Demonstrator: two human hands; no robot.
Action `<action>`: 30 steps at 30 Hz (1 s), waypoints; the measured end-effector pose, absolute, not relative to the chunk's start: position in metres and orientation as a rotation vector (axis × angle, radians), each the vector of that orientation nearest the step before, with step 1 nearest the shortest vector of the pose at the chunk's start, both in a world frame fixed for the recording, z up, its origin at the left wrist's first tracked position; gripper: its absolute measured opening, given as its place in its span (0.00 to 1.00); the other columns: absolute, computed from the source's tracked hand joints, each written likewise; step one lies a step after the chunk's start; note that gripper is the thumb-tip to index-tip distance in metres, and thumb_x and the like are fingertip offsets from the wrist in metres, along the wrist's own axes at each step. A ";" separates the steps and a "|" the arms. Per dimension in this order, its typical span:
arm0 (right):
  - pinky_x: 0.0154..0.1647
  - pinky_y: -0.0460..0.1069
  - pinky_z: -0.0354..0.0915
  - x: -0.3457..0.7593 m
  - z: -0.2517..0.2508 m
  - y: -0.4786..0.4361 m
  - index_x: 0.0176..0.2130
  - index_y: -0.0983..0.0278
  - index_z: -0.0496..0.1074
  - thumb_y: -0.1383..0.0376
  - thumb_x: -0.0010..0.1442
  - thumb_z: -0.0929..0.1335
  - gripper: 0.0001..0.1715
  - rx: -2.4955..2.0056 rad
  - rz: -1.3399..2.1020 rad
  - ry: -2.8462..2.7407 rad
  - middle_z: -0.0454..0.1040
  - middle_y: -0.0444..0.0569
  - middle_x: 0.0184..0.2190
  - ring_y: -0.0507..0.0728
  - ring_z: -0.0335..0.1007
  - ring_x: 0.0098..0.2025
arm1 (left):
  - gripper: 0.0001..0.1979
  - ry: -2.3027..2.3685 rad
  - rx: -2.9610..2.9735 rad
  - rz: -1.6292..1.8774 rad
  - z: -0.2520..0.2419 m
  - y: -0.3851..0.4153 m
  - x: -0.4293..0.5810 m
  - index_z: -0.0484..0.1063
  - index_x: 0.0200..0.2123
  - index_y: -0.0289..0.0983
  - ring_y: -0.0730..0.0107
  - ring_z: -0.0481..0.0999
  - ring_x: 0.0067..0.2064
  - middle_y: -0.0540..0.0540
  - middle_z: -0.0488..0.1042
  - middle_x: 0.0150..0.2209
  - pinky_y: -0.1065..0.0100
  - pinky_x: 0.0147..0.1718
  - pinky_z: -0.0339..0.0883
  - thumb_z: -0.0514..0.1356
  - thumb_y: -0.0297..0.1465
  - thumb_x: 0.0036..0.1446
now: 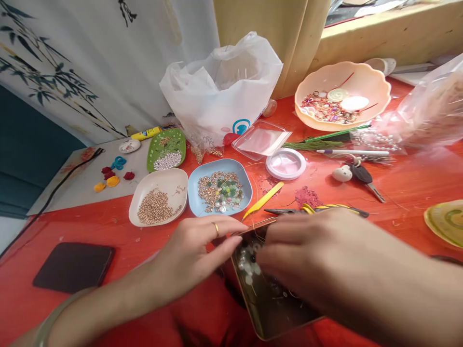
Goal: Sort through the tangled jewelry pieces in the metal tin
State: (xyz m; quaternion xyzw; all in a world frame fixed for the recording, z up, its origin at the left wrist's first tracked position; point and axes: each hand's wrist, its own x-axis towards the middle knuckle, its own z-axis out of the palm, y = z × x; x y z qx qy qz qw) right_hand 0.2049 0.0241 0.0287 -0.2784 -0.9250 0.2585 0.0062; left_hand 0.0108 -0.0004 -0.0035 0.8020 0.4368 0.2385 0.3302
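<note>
**Red tabletop, beads everywhere**

Over the dark tray (275,308) at the table's (398,193) near edge, my left hand (197,250) and right hand (307,255) meet, fingertips pinching something too small to tell. A few pale beads (248,267) lie inside; little looks assembled. Beyond stand three bead dishes: white (159,195), blue (220,187), green (166,148).

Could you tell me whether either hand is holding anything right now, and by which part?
Both the left hand and right hand rest their fingers in the dark tray of beads; whether they grip anything cannot be told.
</note>
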 end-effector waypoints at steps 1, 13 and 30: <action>0.20 0.46 0.53 0.202 0.025 0.016 0.25 0.64 0.74 0.72 0.52 0.67 0.07 -0.890 0.782 -2.985 0.75 0.48 0.27 0.51 0.66 0.24 | 0.10 1.150 2.102 0.628 -0.004 0.000 0.011 0.73 0.41 0.37 0.70 0.76 0.40 0.47 0.77 0.39 0.70 0.42 0.70 0.54 0.27 0.58; 0.16 0.50 0.51 0.176 -0.004 0.003 0.33 0.68 0.75 0.69 0.51 0.68 0.07 -0.883 0.568 -3.072 0.76 0.54 0.26 0.58 0.71 0.24 | 0.10 1.172 2.168 0.637 -0.003 -0.002 0.012 0.74 0.39 0.37 0.69 0.77 0.40 0.46 0.78 0.39 0.70 0.41 0.71 0.54 0.25 0.57; 0.26 0.43 0.59 0.201 0.030 0.031 0.28 0.63 0.74 0.71 0.52 0.67 0.05 -0.793 1.115 -2.529 0.74 0.41 0.25 0.48 0.68 0.27 | 0.10 1.131 2.126 0.616 -0.003 -0.001 0.010 0.73 0.40 0.38 0.75 0.76 0.40 0.50 0.77 0.39 0.76 0.41 0.68 0.55 0.24 0.56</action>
